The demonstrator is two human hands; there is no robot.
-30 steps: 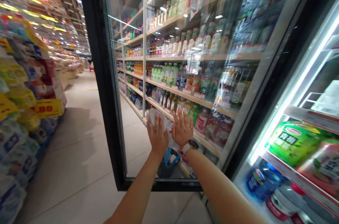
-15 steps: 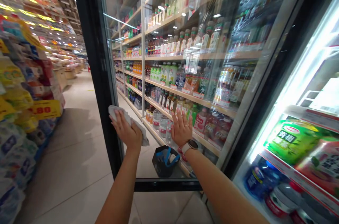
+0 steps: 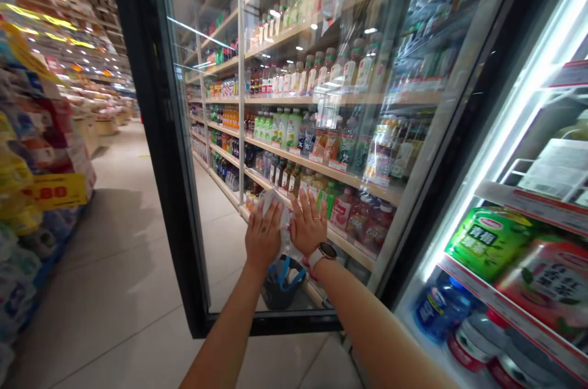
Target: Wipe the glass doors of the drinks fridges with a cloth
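A grey-white cloth (image 3: 285, 217) lies against the glass door (image 3: 223, 282), pressed there by my left hand (image 3: 264, 239) with its fingers stretched upward. The hand hides most of the cloth. Just to the right, my right hand (image 3: 307, 223) rests flat on the glass, fingers slightly apart and holding nothing. The two hands are nearly side by side, low on the pane. A dark watch (image 3: 327, 250) is on my right wrist. The black door frame (image 3: 158, 132) runs around the glass.
Through the glass show drink shelves (image 3: 312, 162) and a dark basket (image 3: 278, 294) with blue handles on the floor. To the right is a lit cooler with green drink packs (image 3: 487, 239). Stacked goods with a yellow price sign (image 3: 59, 191) line the aisle at left.
My left hand has slid the cloth rightward across the glass, from near the left door frame to beside my right hand. My right hand stays at about the same place on the pane.
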